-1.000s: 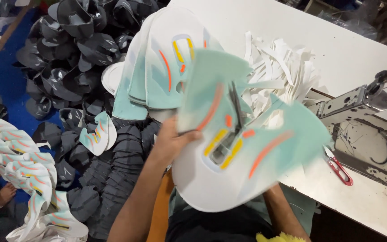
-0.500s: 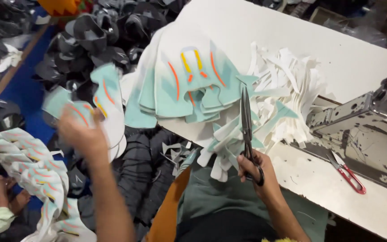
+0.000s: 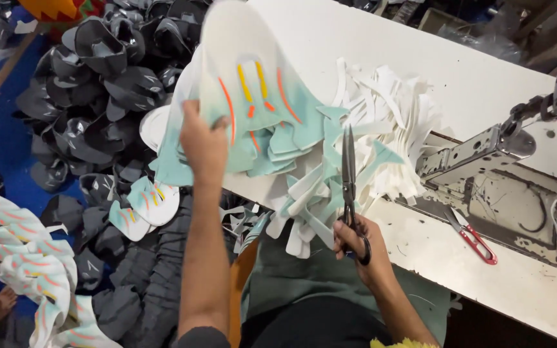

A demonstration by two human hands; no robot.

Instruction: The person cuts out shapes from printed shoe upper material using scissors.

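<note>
Teal-and-white shoe upper [image 3: 253, 96], with orange and yellow stripes, top of a stack at the left edge of the table [image 3: 381, 45]. Left hand [image 3: 202, 143] grasps it at its lower left edge, fingers curled over the material, lifting that side. More teal pieces lie fanned under it.

Right hand [image 3: 356, 241] is clenched through the loops of long black scissors [image 3: 348, 187]. Blades are shut and point up, away from the person, lying over the near edge of the stack.

Just right of the stack, a heap of white offcuts [image 3: 388, 122], thin strips and curved scraps, some hanging over the near table edge. Teal slivers are mixed in below the scissors.

Farther right, the bed of a sewing machine [image 3: 510, 200], worn and scratched, set into the table. Small red-handled snips [image 3: 475, 240] lie in front of it, well apart from the right hand.

Left of the table, on the floor: a big pile of black uppers [image 3: 91, 84]. Two teal uppers [image 3: 144, 205] rest on that pile just below the left forearm. At lower left, a row of stacked striped uppers [image 3: 20, 264]. Blue floor [image 3: 1, 135] shows beside them.
</note>
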